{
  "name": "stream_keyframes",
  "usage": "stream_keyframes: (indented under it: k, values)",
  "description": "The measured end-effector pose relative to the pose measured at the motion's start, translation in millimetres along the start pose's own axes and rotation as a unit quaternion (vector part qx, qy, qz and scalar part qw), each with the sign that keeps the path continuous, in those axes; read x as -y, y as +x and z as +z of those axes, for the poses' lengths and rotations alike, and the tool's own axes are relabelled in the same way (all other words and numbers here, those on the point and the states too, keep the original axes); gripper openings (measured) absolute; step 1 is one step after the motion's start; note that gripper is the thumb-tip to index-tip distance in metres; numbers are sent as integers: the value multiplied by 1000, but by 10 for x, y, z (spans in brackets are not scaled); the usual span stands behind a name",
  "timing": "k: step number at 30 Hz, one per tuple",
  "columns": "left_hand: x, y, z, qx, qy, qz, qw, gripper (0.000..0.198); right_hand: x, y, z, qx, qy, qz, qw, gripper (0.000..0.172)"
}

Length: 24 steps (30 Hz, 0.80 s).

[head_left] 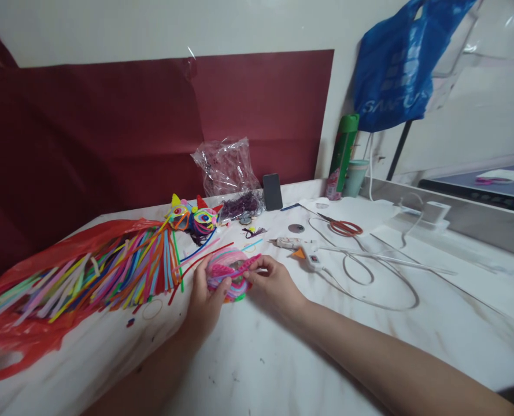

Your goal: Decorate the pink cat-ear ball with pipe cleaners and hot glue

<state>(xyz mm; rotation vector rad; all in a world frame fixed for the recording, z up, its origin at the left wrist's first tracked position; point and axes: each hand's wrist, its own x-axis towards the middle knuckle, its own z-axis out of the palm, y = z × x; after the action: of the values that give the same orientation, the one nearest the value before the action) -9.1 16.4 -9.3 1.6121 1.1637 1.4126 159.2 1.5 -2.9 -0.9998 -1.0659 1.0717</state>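
Observation:
My left hand grips a round, multicoloured pipe-cleaner piece, mostly pink with green at its lower edge, just above the white marble table. My right hand pinches a pink pipe cleaner that lies across the top of that piece. Both hands are closed on the work. To the left lies a big fan of coloured pipe cleaners on a red plastic bag. Two finished colourful pipe-cleaner figures stand behind the hands.
A white hot glue gun with its long cord lies to the right. Orange-handled scissors, a phone, a clear plastic bag, a green spray can and a blue bag stand further back.

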Motion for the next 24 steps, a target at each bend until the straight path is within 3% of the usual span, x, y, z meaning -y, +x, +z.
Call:
stream_keyframes:
  k: [9, 13, 17, 24]
  values:
    - [-40, -8, 18, 16, -8, -5, 1000, 69, 15, 14, -4, 29, 113, 48, 992, 34]
    - [-41, 14, 0, 38, -15, -19, 999, 72, 13, 43, -11, 29, 137, 66, 988, 41]
    - [-66, 34, -16, 46, -20, -15, 999, 70, -2, 60, -19, 37, 128, 61, 989, 45]
    - [-156, 81, -62, 90, -54, -51, 993, 71, -45, 79, -45, 7, 23, 0, 1000, 34]
